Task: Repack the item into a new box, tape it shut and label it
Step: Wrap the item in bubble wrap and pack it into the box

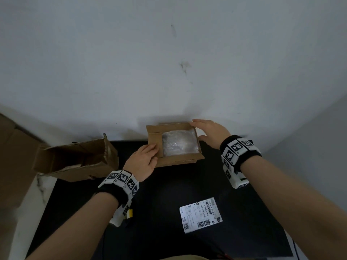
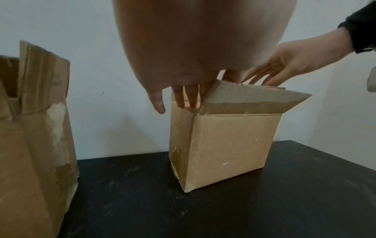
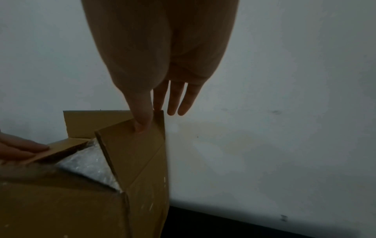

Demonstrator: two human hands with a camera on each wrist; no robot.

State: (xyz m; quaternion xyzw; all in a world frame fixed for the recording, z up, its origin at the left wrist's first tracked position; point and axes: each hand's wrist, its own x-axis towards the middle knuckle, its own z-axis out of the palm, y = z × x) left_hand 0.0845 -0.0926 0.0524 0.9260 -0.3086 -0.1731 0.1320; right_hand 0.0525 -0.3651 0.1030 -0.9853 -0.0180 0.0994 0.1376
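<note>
A small brown box (image 1: 178,160) stands at the back of the black table (image 1: 169,194), top open. A bubble-wrapped item (image 1: 179,142) lies inside it. My left hand (image 1: 150,151) presses flat, straight fingers (image 2: 183,99) on the left flap (image 1: 155,143), which is folded down. My right hand (image 1: 199,130) is at the upright right flap (image 3: 134,153): its thumb (image 3: 142,125) lies on the inner face and its forefinger is behind the edge, so it pinches the flap. The near flap (image 2: 244,99) sticks outward. A white shipping label (image 1: 200,214) lies flat on the table nearer to me.
An old, torn brown box (image 1: 77,158) lies open at the table's left edge. A small yellow object (image 1: 130,212) peeks out under my left wrist. A white wall (image 1: 169,62) stands right behind the small box. More cardboard (image 1: 13,156) is at far left.
</note>
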